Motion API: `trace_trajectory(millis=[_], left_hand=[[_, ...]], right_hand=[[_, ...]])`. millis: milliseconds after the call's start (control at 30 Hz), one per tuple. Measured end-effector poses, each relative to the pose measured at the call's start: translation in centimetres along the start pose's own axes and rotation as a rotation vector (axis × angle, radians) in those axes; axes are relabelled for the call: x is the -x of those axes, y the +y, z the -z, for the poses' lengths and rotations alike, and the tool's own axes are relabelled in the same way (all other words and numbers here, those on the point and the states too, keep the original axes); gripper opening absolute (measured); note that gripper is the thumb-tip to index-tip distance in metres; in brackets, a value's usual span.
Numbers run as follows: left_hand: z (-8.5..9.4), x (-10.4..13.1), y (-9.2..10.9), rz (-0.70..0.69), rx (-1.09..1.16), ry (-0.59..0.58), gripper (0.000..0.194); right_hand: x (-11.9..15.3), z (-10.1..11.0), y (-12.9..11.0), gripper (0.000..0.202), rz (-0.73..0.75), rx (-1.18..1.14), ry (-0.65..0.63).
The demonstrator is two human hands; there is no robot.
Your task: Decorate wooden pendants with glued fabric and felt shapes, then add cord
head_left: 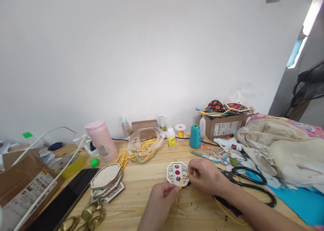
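Observation:
In the middle of the wooden table lies a pale cut-out wooden ornament (177, 173) with red floral shapes down its centre. Yellow cord (184, 179) runs across its lower right part. At the ornament's lower edge, my left hand (162, 200) pinches the cord between thumb and forefinger. My right hand (207, 177) is closed at the ornament's right side, with cord between its fingertips. A loose length of this cord trails below my right forearm. To the left sits a stack of similar wooden plates (106, 177).
Black-handled scissors (249, 178) lie beside my right forearm. Behind stand a glue bottle (171, 138), a teal thread cone (195, 136) and a yellow thread spool (180, 132). Left are a pink cup (101, 141), a phone (65, 199) and brass bells (92, 215). Cloth (273, 146) covers the right.

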State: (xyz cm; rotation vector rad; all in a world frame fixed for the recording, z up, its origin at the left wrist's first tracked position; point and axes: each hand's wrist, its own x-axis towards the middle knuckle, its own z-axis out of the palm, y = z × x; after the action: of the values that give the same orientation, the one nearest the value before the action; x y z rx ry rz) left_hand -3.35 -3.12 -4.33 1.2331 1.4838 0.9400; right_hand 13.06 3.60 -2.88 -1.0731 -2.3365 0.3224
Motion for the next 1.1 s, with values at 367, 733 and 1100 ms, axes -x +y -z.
trace_trajectory(millis=[367,733,1100], left_hand=[[0.8,-2.1,2.0,0.174,0.020,-0.193,0.027],[0.5,-4.5,1.8,0.129,0.026,-0.240,0.030],[0.9,-4.4,0.0,0.038,-0.042,-0.137,0.019]], right_hand=[[-0.2,-0.6,0.3,0.012,-0.093,-0.168,0.009],[-0.6,-0.5,0.8,0.012,-0.163,-0.228,0.077],[-0.8,-0.6,0.8,0.011,-0.162,-0.164,0.128]])
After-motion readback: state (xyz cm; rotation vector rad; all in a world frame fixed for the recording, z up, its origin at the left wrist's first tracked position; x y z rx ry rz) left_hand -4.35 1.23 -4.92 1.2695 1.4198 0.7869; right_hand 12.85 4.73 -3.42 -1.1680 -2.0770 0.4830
